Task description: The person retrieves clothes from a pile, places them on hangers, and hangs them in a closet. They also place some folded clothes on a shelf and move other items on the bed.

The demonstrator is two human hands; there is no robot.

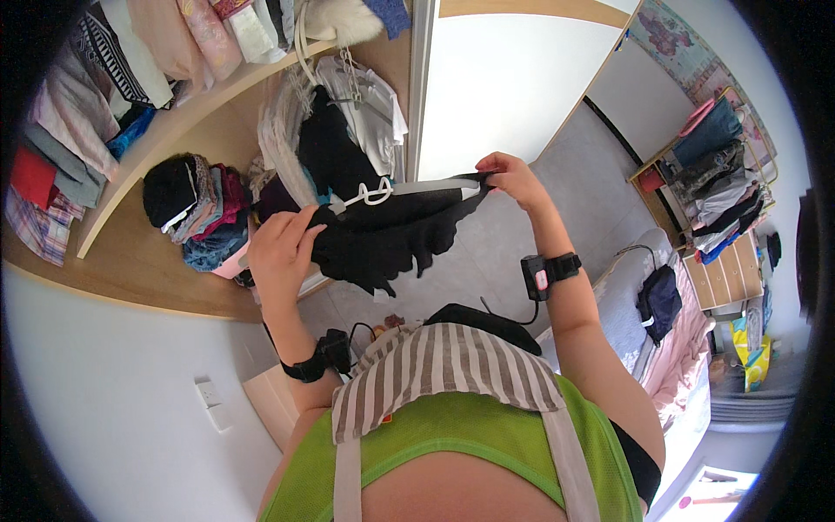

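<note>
A black garment (385, 251) with a wavy lower edge stretches between my two hands in front of the wardrobe. My left hand (282, 251) grips its left end, fingers folded over the cloth. At the opposite end, my right hand (512, 179) pinches the other corner. A light-coloured hanger (430, 187) runs along the garment's upper edge, and its white hook (377, 192) sticks up near the middle. How the cloth is fastened to the hanger cannot be made out.
The wardrobe shelf (215, 88) carries folded clothes; below it are a stacked pile of clothes (202, 209) and hanging white garments (365, 111). A white door panel (496, 91) stands ahead. To the right are a loaded clothes rack (724, 176) and a bed (678, 391) with a dark cap-like item (659, 303).
</note>
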